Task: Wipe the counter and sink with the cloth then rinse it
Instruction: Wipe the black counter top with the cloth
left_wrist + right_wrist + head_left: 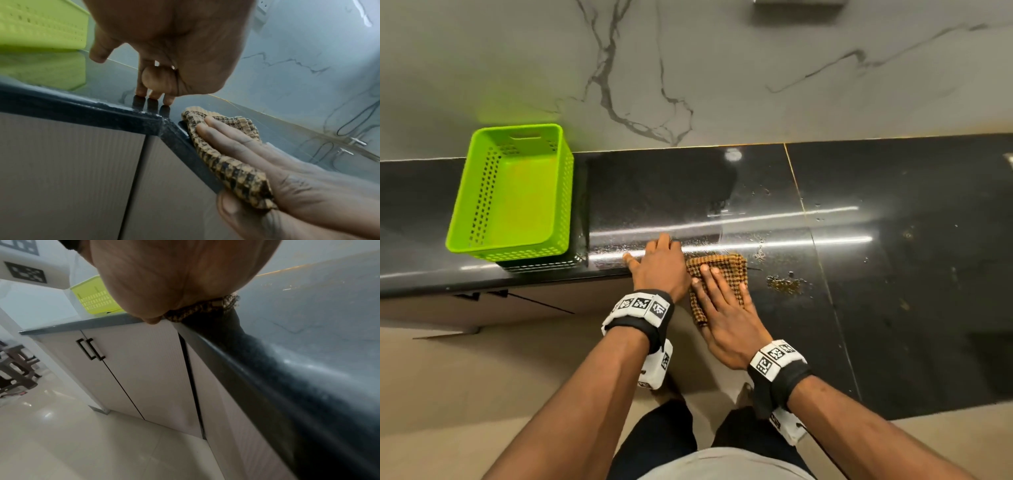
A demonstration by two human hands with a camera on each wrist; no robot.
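Note:
A brown-and-yellow checked cloth (722,263) (226,170) (201,308) lies at the front edge of the glossy black counter (893,274) (287,369), one end hanging over the edge. My right hand (726,315) (267,162) (174,280) presses flat on it with straight fingers, the thumb below the edge under the hanging end. My left hand (659,263) (164,40) rests just left of the cloth, fingertips touching the counter, holding nothing. No sink is in view.
A lime-green perforated basket (513,192) (41,32) stands on the counter to the left. A brownish spill (786,284) and scattered droplets lie right of the cloth. Marbled wall (722,68) behind; pale cabinet doors (144,369) below the counter.

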